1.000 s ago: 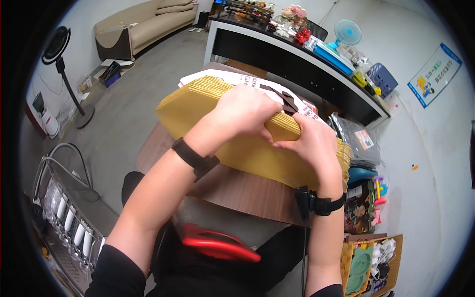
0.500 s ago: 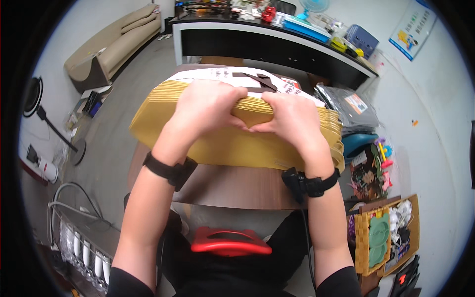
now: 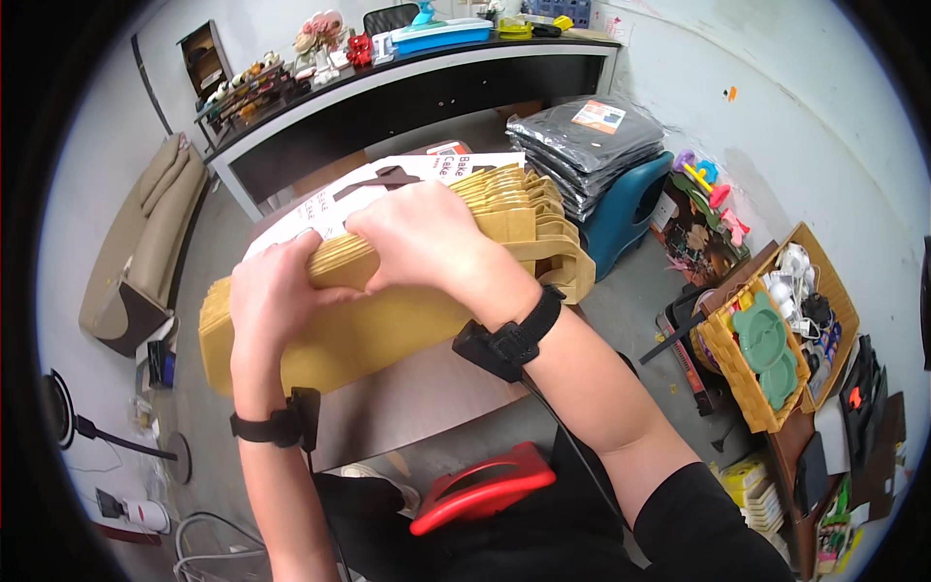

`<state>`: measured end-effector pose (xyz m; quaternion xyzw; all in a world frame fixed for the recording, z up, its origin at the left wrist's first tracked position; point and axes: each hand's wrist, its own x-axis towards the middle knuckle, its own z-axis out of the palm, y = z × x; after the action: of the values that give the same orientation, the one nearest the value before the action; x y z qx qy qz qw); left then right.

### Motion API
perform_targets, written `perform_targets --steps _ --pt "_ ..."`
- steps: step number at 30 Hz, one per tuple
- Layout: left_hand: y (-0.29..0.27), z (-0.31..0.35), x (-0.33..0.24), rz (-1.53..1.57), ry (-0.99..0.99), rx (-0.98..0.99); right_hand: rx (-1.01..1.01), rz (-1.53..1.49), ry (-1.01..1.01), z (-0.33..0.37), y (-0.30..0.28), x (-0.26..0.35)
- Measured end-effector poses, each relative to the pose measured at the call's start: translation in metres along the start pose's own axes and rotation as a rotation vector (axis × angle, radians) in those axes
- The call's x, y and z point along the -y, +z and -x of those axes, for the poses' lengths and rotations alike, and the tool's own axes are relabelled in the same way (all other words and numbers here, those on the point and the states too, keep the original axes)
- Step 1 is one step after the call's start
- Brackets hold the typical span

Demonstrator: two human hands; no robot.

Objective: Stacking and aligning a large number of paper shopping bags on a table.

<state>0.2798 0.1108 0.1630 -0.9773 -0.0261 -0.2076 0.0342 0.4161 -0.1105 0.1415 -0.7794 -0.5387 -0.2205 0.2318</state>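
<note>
A thick stack of yellow-brown kraft paper bags (image 3: 388, 335) sits at the brown table (image 3: 417, 417), its folded edges fanned along the top and paper loops showing at the right end. My left hand (image 3: 272, 291) clasps the top edge of the stack, thumb on the near side. Close beside it, my right hand (image 3: 422, 233) grips the same edge, its thumb tip near the left thumb. The fingers of both hands are partly hidden over the edge. Behind them lie white printed sheets or bag faces (image 3: 310, 213) with a dark brown ribbon shape (image 3: 388, 178).
Plastic-wrapped dark packs (image 3: 592, 145) are piled on a blue chair (image 3: 630, 209) at the right. A woven basket (image 3: 718, 335) with a green tray stands further right. A long black desk (image 3: 427, 107) runs behind. Below the table is a red plastic seat (image 3: 485, 490).
My view has turned to the right, so the stack and table appear slanted and further left. Both hands keep their grip on the stack.
</note>
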Motion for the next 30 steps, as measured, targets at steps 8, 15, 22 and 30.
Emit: perform_targets --steps 8,15,22,30 --pt "0.002 -0.002 -0.002 -0.05 0.004 -0.046 -0.09 -0.018 -0.067 -0.018 0.003 0.005" --pt "-0.001 0.001 -0.005 -0.14 -0.072 0.038 -0.116 -0.042 -0.046 -0.013 0.008 0.001" --pt "-0.006 0.012 -0.012 -0.049 0.006 0.033 -0.077 -0.14 -0.018 -0.006 0.002 0.008" --pt "-0.024 0.041 -0.019 -0.148 -0.23 0.03 0.0 -0.152 -0.071 0.007 -0.007 0.019"
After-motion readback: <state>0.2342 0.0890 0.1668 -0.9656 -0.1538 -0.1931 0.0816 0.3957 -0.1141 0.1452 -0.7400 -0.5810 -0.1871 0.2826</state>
